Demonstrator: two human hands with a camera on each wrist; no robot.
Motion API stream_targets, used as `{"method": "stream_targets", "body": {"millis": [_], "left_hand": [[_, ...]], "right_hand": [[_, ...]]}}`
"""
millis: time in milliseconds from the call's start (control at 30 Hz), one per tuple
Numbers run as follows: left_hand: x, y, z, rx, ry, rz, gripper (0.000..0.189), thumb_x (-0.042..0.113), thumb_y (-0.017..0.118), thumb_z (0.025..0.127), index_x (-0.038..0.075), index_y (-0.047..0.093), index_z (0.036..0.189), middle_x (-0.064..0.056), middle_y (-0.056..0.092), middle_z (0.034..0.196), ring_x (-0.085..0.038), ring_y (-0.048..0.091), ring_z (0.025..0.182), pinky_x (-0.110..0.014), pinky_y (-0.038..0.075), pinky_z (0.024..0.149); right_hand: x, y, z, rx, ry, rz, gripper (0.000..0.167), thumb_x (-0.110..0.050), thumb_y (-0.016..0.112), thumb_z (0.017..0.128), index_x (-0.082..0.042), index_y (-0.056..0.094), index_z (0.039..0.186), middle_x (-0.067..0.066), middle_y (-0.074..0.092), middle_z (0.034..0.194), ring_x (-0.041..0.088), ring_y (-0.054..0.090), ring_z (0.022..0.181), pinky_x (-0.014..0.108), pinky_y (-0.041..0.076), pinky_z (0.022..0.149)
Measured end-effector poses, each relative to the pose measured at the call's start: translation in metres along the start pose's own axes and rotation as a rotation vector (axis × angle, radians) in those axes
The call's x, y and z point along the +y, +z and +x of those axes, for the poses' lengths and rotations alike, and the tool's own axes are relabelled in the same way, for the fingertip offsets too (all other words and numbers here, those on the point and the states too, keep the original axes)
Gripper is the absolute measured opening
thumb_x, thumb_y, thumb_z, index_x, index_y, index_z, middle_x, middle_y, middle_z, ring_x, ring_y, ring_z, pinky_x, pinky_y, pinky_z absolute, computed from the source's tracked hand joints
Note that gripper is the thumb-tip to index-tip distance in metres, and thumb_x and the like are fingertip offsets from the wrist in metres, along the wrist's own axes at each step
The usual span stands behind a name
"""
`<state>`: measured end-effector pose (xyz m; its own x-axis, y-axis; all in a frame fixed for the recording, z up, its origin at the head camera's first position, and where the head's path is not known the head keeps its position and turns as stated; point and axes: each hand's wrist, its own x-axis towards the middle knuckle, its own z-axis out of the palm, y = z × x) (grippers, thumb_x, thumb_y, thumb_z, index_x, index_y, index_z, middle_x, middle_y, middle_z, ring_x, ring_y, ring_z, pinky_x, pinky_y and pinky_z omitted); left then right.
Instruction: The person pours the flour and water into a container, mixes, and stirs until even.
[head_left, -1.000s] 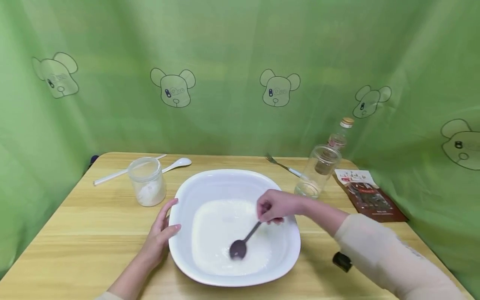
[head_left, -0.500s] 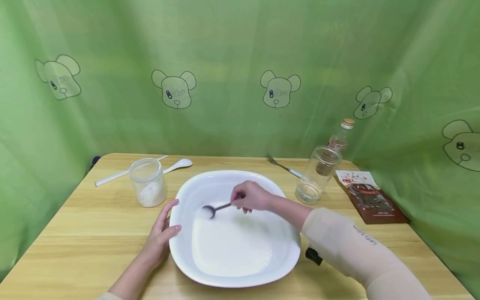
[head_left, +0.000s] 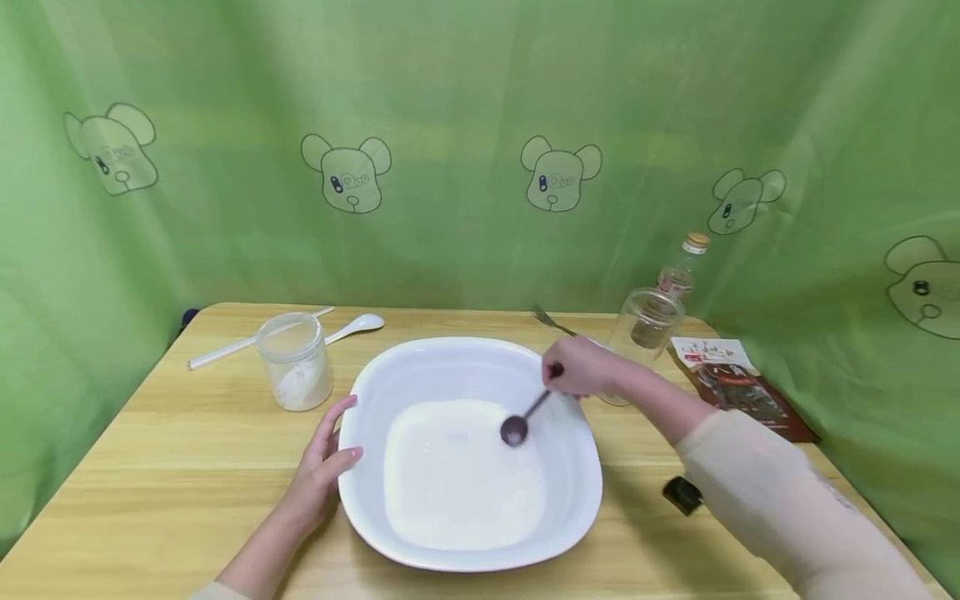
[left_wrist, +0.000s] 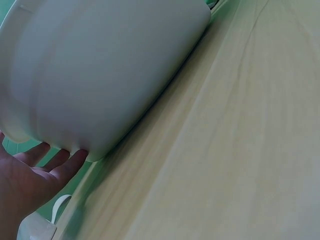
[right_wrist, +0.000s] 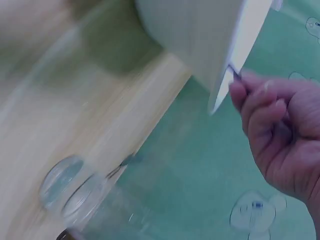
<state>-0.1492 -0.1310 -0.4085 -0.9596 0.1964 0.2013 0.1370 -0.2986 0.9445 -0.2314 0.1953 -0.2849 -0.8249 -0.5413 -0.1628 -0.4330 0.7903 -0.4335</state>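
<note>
A white basin [head_left: 471, 560] stands mid-table with a milky white layer, apparently liquid, in its bottom. My left hand [head_left: 318, 475] holds its left side: thumb and forefinger tips lie at the rim. In the left wrist view, other fingers of the left hand [left_wrist: 42, 172] touch the basin's outer wall [left_wrist: 100, 75]. With curled fingers, my right hand [head_left: 581, 367] grips a dark spoon [head_left: 514, 430] by its handle, over the far right part of the basin. The spoon's round bowl hangs inside, above the white layer. In the right wrist view the right hand [right_wrist: 275, 115] hides most of the handle.
Left of the basin stands a jar of white powder [head_left: 300, 375], with a white spoon [head_left: 360, 325] and a white stick [head_left: 221, 354] behind. To the right are an upright glass jar [head_left: 648, 321], a capped bottle [head_left: 678, 279], a fork [head_left: 551, 321] and a brown packet [head_left: 738, 392].
My right hand swept the dark spoon left and away across the basin, then back right to the far right side. The left hand and basin stay put.
</note>
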Motion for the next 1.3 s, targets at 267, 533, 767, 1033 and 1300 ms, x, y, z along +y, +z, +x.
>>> {"method": "stream_targets", "body": {"millis": [267,533,767,1033,1300], "left_hand": [[0.000,0.001,0.002,-0.001,0.001,-0.005,0.060,-0.001,0.044,0.078,0.012,0.024,0.132,-0.028,0.034,0.120,-0.030,0.052,0.094,-0.043,0.049,0.068],[0.003,0.001,0.001,0.013,0.004,0.007,0.059,-0.001,0.044,0.077,0.012,0.025,0.132,-0.026,0.035,0.120,-0.028,0.052,0.095,-0.043,0.049,0.069],[0.001,0.001,0.001,-0.003,-0.004,-0.010,0.059,-0.001,0.045,0.077,0.012,0.025,0.132,-0.028,0.034,0.120,-0.030,0.051,0.095,-0.046,0.047,0.070],[-0.002,0.001,0.001,-0.003,-0.006,-0.019,0.060,-0.001,0.044,0.077,0.013,0.025,0.132,-0.027,0.033,0.122,-0.029,0.050,0.096,-0.044,0.048,0.071],[0.000,0.001,0.000,0.008,-0.008,-0.007,0.060,0.000,0.044,0.076,0.013,0.025,0.132,-0.026,0.034,0.121,-0.030,0.050,0.097,-0.044,0.047,0.071]], "right_hand": [[-0.035,0.040,0.041,0.027,-0.092,0.178,0.006,0.000,0.056,0.079,0.000,0.062,0.077,0.009,0.056,0.061,0.012,0.049,0.043,0.032,0.048,0.041],[-0.027,0.022,-0.006,-0.329,-0.088,0.115,0.011,0.004,0.056,0.076,-0.004,0.060,0.068,0.010,0.055,0.055,0.009,0.044,0.039,0.020,0.040,0.035],[-0.010,-0.009,0.011,-0.054,-0.016,-0.164,0.015,0.006,0.053,0.074,-0.004,0.059,0.065,0.002,0.052,0.055,0.010,0.048,0.042,0.020,0.043,0.038],[-0.035,0.034,0.052,0.091,-0.055,0.052,0.007,0.001,0.056,0.079,-0.001,0.062,0.077,0.009,0.057,0.062,0.012,0.050,0.044,0.022,0.045,0.040],[-0.034,0.036,0.005,-0.316,-0.146,0.132,0.012,0.001,0.056,0.078,-0.004,0.062,0.070,0.011,0.056,0.057,0.008,0.044,0.039,0.024,0.042,0.036]]}}
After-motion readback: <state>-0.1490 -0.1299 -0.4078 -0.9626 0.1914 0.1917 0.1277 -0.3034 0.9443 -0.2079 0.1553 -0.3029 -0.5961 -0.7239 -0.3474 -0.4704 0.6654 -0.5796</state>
